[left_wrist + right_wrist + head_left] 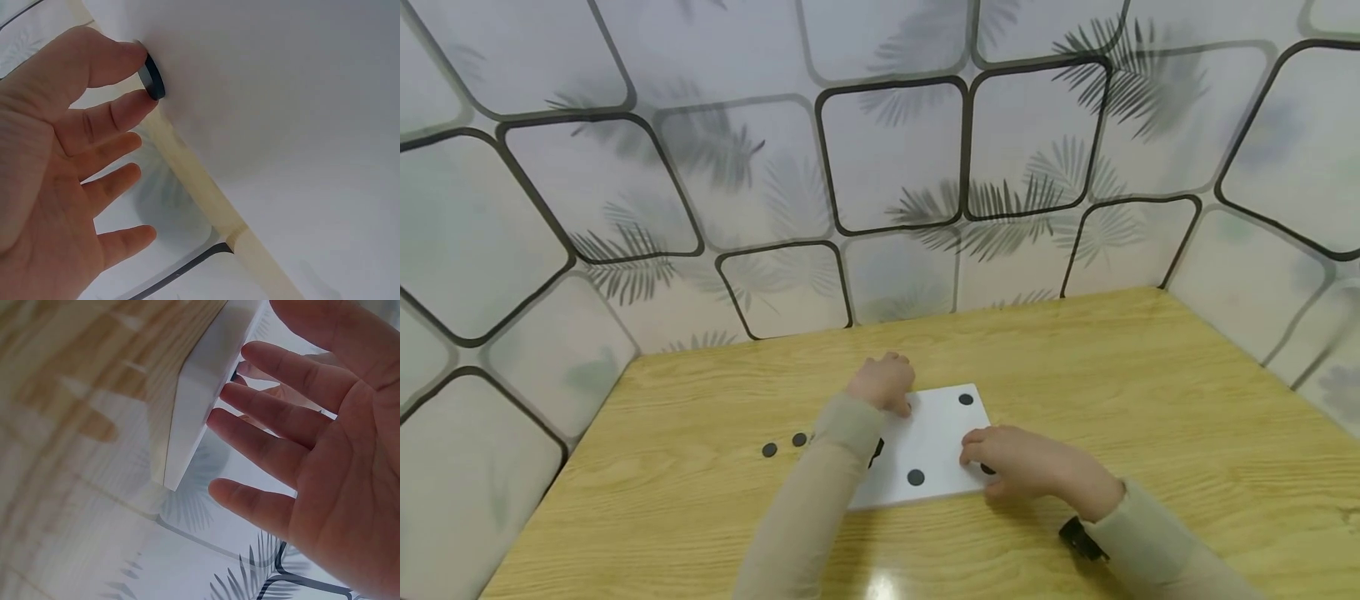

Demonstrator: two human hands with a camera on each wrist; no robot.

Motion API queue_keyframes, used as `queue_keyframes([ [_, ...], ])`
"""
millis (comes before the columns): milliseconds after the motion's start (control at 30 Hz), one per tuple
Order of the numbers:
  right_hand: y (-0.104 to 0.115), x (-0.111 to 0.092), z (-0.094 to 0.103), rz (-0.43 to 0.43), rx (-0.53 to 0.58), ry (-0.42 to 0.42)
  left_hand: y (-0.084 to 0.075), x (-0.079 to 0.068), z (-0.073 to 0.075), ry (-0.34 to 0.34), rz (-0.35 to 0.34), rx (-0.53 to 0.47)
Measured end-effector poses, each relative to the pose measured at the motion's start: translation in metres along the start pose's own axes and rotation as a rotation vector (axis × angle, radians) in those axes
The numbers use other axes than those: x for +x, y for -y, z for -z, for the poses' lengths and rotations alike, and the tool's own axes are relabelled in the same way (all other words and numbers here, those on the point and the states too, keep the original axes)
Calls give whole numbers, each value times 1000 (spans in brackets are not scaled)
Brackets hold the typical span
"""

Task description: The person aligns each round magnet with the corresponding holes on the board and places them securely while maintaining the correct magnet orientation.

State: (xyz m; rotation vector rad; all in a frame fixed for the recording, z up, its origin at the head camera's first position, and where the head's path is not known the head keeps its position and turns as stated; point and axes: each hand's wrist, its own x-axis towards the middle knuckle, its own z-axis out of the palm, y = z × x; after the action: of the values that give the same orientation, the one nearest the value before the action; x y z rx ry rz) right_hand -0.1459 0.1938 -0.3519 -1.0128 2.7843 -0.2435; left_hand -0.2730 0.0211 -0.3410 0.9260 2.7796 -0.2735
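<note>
A white rectangular board (936,437) lies on the table, with black discs on its far right corner (966,399) and near edge (916,477). At the board's far left part, my left hand (883,383) pinches a small black disc (152,78) between thumb and index finger, its edge against the white surface. The other fingers of that hand are spread. My right hand (1030,462) is at the near right corner, its fingers loosely extended by the board's edge (194,406). Beneath it another black disc (988,469) is partly hidden.
On the wooden table (685,500), two loose black discs, one farther left (770,450) and one nearer the left sleeve (799,439), lie left of the board. A patterned wall covering (895,158) with leaf prints rises behind the table and along its sides.
</note>
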Motion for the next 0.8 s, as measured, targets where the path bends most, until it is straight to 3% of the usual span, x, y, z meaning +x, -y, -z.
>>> queue_keyframes([
  [800, 4, -3, 3, -7, 5, 1, -5, -3, 1, -2, 16, -4],
])
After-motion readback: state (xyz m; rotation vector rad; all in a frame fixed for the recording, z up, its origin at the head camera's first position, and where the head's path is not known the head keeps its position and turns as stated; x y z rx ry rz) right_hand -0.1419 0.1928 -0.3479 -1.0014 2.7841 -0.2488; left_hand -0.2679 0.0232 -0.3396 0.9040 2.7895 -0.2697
